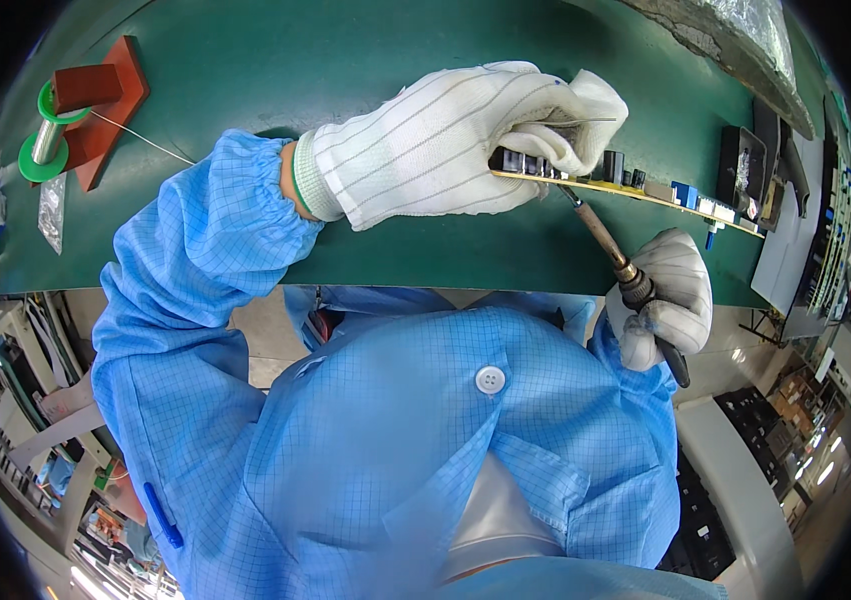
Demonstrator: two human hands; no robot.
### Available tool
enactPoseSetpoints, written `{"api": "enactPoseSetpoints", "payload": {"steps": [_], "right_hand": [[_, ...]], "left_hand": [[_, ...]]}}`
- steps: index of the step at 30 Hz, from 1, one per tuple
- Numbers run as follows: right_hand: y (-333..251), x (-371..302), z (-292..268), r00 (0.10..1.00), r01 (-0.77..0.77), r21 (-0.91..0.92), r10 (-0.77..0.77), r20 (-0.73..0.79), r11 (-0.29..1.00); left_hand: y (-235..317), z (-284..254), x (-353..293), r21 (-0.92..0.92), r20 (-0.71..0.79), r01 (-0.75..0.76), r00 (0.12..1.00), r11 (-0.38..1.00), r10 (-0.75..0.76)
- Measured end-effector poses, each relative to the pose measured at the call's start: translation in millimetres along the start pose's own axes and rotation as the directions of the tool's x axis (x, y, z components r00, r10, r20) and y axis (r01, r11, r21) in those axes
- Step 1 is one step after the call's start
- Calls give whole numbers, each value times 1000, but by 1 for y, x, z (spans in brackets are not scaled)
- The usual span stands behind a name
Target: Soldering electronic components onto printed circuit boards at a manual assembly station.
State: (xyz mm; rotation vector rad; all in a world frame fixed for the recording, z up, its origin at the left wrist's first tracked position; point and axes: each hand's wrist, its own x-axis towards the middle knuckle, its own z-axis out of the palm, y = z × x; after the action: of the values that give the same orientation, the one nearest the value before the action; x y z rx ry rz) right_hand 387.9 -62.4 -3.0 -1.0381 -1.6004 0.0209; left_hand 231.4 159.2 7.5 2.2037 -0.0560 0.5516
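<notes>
My left hand [465, 140], in a white striped knit glove, is closed around the left end of a circuit board [645, 197]. The board is held edge-on above the bench, with black capacitors and blue and white connectors standing on its upper side. A thin length of wire [600, 121] pokes out from between the left fingers and looks like solder. My right hand [673, 295], also gloved, grips a soldering iron [600, 235] by its dark handle. The iron's tip meets, or nearly meets, the underside of the board close to my left fingertips.
A green-flanged solder spool [47, 142] sits on a red-brown stand [117, 120] at the far left, its wire running toward my left sleeve. A clear plastic bag [52, 213] lies below it. Dark trays [742, 168] and several stacked boards [830, 240] stand along the right of the green bench [365, 45].
</notes>
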Motion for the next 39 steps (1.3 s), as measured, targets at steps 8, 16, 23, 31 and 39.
{"api": "enactPoseSetpoints", "payload": {"steps": [8, 16, 23, 31, 39], "right_hand": [[-3, 6, -2, 999, -27, -21, 27, 44, 999], [3, 0, 1, 1000, 19, 16, -19, 2, 1000], [6, -7, 13, 995, 1, 29, 2, -96, 1000], [1, -3, 5, 999, 3, -18, -4, -35, 1000], [1, -3, 10, 997, 3, -10, -4, -71, 1000]], "left_hand": [[0, -1, 1, 7, 12, 6, 1000, 1000, -6], [2, -1, -2, 56, 26, 23, 999, 998, -25], [1, 1, -8, 83, 22, 35, 999, 996, -37], [4, -1, -2, 51, 39, 34, 999, 998, -36], [3, 1, -4, -4, -2, 32, 999, 999, -32]]}}
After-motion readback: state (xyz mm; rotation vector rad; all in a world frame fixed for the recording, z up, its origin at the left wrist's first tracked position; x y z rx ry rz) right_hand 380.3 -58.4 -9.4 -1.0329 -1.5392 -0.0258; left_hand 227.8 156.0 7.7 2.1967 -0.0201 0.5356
